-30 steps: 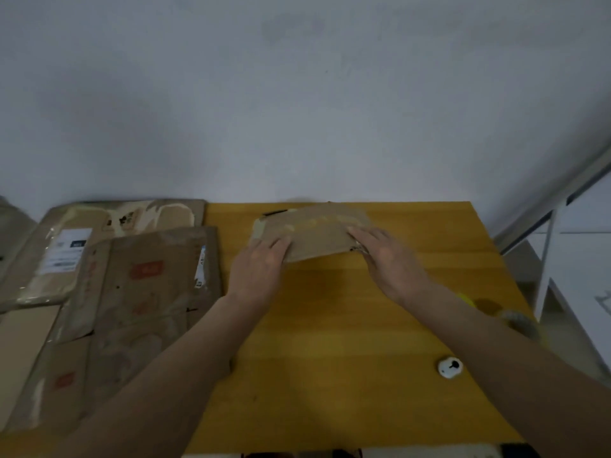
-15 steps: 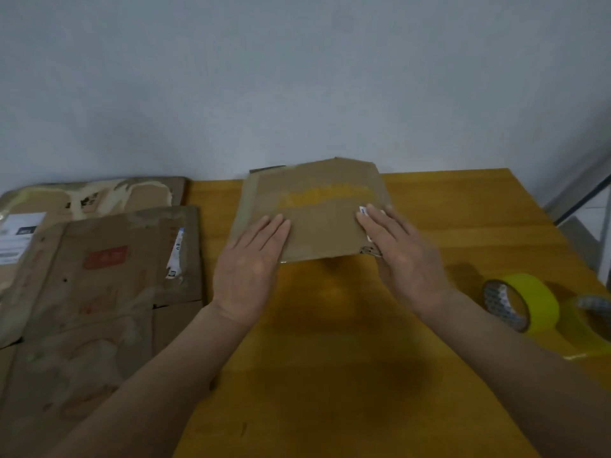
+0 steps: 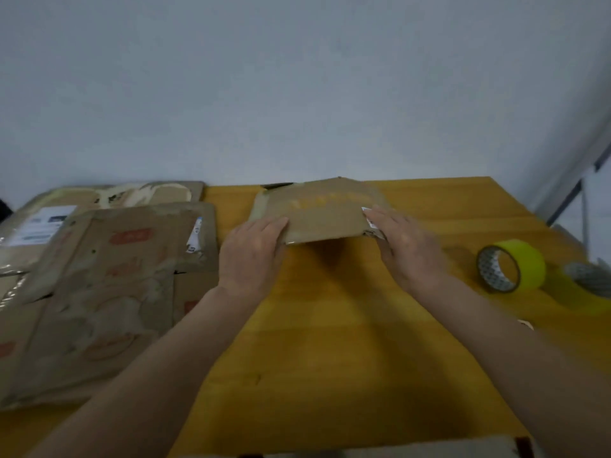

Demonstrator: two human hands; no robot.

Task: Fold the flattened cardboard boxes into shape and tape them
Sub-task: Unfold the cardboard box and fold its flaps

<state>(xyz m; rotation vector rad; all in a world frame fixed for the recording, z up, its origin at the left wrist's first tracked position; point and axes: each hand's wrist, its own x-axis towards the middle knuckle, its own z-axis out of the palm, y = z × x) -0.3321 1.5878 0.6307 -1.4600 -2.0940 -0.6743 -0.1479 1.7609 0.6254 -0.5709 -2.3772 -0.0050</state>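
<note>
A small flattened cardboard box (image 3: 324, 216), brown with traces of yellow tape, lies at the far middle of the yellow wooden table (image 3: 330, 342). My left hand (image 3: 251, 256) rests on its near left corner with the fingers laid straight on top. My right hand (image 3: 406, 249) lies on its near right corner, beside a white label scrap. A shadow under the near edge suggests that edge is a little off the table. Both thumbs are hidden. A yellow tape roll (image 3: 510, 266) stands on its edge to the right of my right hand.
A stack of larger flattened cardboard boxes (image 3: 109, 276) covers the table's left side. A second tape roll (image 3: 591, 285) lies at the right edge of view. Another cardboard edge (image 3: 429, 449) shows at the bottom. A grey wall stands right behind the table.
Both hands stay on the small box's near corners. Its face looks shorter and flatter than half a second ago. My view has dropped, bringing the tape rolls into sight.
</note>
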